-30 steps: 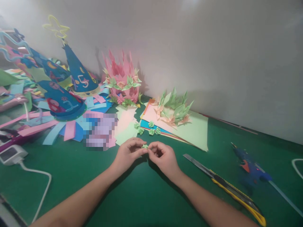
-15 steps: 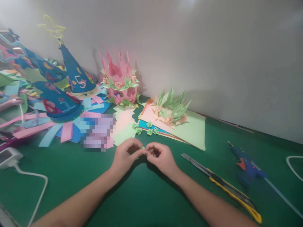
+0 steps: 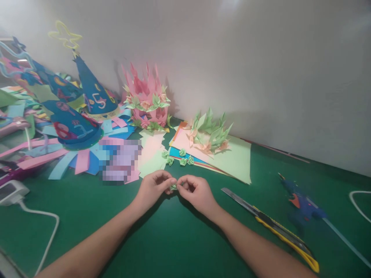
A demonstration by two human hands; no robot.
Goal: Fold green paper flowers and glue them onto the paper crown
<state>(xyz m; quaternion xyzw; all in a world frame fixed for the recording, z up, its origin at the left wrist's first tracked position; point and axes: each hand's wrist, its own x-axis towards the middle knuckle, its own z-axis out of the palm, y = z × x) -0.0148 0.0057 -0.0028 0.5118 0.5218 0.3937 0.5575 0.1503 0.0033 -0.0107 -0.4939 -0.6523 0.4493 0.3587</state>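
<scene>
Green tabletop (image 3: pixel 174 243) spans the lower frame, where at center a left hand (image 3: pixel 153 188) and a right hand (image 3: pixel 198 191), fingers curled nearly closed, pinch a green paper flower (image 3: pixel 173 187) between them; five paper rosettes (image 3: pixel 183 162) lie just above, a utility knife (image 3: pixel 267 220) at lower right

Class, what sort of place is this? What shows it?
Probably a papercraft workspace: a utility knife and a glue gun lie on the green tabletop, a pink paper crown further back.
</scene>
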